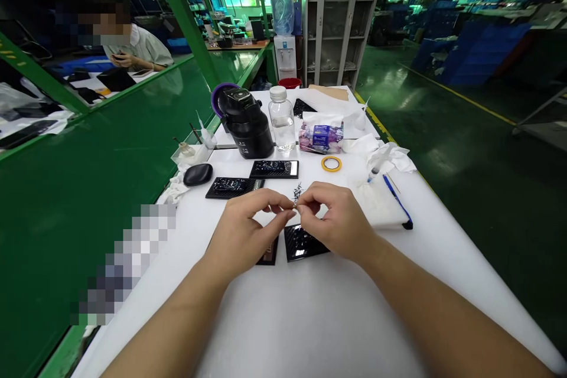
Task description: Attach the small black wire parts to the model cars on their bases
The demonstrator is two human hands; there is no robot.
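My left hand (252, 227) and my right hand (334, 218) meet above the middle of the white table, thumbs and forefingers pinched together. Between the fingertips is something tiny that I cannot make out. Just behind them lies a small pile of thin black pieces (297, 190). A glossy black plate (303, 243) lies partly under my right hand, and another dark plate (268, 254) is mostly hidden by my left. Two more black plates, one at the left (230, 188) and one farther back (273, 169), rest beyond my hands.
A black jug (250, 130), a clear bottle (282, 121) and a tissue pack (321, 134) stand at the back. Yellow tape (331, 163) lies nearer. At right are a syringe (373, 174), a blue strap (397, 199) and a white cloth (383, 207). A person (137, 47) sits far left.
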